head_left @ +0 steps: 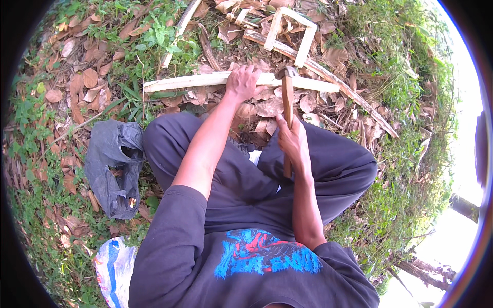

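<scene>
A long, pale wooden strip (190, 82) lies crosswise on the leaf litter in front of my folded legs. My left hand (243, 83) is closed over its middle, with the fingertips at the far edge. My right hand (292, 137) grips the wooden handle of a hammer (288, 100). The hammer's metal head is just over the strip, right of my left hand. Whether head and wood touch, I cannot tell. The lower end of the handle reaches back over my right leg.
Beyond the strip sits a small frame of joined pale sticks (307, 43). A longer rough stick (354, 97) slants to the right, and another pale stick (179, 33) lies at far left. A black plastic bag (110, 167) and a white-and-blue sack (114, 269) rest to my left.
</scene>
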Demonstrator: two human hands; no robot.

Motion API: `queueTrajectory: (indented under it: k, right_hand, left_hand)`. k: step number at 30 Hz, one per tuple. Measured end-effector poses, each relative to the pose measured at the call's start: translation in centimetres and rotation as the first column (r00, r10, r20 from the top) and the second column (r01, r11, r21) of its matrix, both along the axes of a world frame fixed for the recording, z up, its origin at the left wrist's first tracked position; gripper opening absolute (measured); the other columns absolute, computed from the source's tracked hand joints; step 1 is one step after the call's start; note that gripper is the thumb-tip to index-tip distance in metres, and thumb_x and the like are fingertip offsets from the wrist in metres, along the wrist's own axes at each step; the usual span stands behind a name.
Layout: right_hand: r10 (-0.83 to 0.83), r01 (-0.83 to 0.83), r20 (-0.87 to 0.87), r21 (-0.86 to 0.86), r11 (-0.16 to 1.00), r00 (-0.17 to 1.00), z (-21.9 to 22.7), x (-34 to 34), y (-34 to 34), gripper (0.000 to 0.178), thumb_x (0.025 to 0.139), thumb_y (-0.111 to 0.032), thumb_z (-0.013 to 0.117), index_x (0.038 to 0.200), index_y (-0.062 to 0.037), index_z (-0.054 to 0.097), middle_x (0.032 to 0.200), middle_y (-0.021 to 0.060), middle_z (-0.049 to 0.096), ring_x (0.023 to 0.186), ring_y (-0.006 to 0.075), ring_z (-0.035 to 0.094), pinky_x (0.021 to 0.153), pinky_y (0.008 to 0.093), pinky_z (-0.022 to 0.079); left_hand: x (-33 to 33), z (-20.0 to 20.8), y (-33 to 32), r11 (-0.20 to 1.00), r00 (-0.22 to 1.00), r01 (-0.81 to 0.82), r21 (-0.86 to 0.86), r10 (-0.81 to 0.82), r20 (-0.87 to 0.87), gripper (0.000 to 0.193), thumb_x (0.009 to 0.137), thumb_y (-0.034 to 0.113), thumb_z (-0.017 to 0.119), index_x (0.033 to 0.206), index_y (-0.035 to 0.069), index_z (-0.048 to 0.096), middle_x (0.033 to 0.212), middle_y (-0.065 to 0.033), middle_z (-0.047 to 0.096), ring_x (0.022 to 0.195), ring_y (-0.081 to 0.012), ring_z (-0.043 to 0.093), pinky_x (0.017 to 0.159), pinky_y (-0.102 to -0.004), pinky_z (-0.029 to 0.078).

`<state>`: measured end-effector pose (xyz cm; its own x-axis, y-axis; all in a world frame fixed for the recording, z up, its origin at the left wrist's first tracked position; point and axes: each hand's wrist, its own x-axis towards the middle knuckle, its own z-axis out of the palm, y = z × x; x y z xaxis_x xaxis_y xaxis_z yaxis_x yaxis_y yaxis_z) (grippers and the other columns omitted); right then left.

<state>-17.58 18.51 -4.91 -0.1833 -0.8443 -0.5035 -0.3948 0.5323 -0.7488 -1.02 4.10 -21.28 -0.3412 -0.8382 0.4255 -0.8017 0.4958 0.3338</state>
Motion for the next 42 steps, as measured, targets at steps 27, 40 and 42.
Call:
queueTrajectory:
  k: [27,40,42]
  right_hand:
    - [-0.403,0.393,0.576,0.149,0.907,0.711,-2.9,-3.7,2.0,0.029,0.104,-0.035,0.06,0.092,-0.0124,0.046,0.067,-0.0053,0.044,0.049,0.0026,0.041,0.042,0.0209,0.036]
    - [-0.117,0.142,0.178,-0.137,0.98,0.977,-1.5,-2.6,1.4,0.038,0.103,-0.035,0.059,0.107,0.0026,0.055,0.072,0.023,0.062,0.068,0.0386,0.061,0.065,0.047,0.049]
    - [-0.115,0.138,0.185,-0.116,0.984,0.976,-1.8,-1.9,1.2,0.037,0.103,-0.035,0.06,0.103,0.0018,0.056,0.069,0.0151,0.057,0.062,0.0219,0.054,0.064,0.0417,0.048]
  left_hand:
    - [-2.7,4.1,0.2,0.958,0.907,0.28,0.068,-0.24,-0.346,0.009,0.088,0.006,0.074,0.096,0.0,0.072,0.092,-0.0133,0.071,0.086,-0.029,0.07,0.078,-0.0375,0.055]
    - [-3.1,3.3,0.7,0.97,0.914,0.238,0.057,-0.204,-0.351,0.009,0.085,0.001,0.074,0.092,0.001,0.069,0.089,-0.0104,0.066,0.089,-0.0277,0.065,0.079,-0.0382,0.05]
    - [-3.1,3.3,0.8,0.97,0.916,0.235,0.066,-0.198,-0.35,0.009,0.085,0.001,0.074,0.092,0.001,0.069,0.089,-0.0104,0.065,0.088,-0.0276,0.065,0.079,-0.0381,0.051]
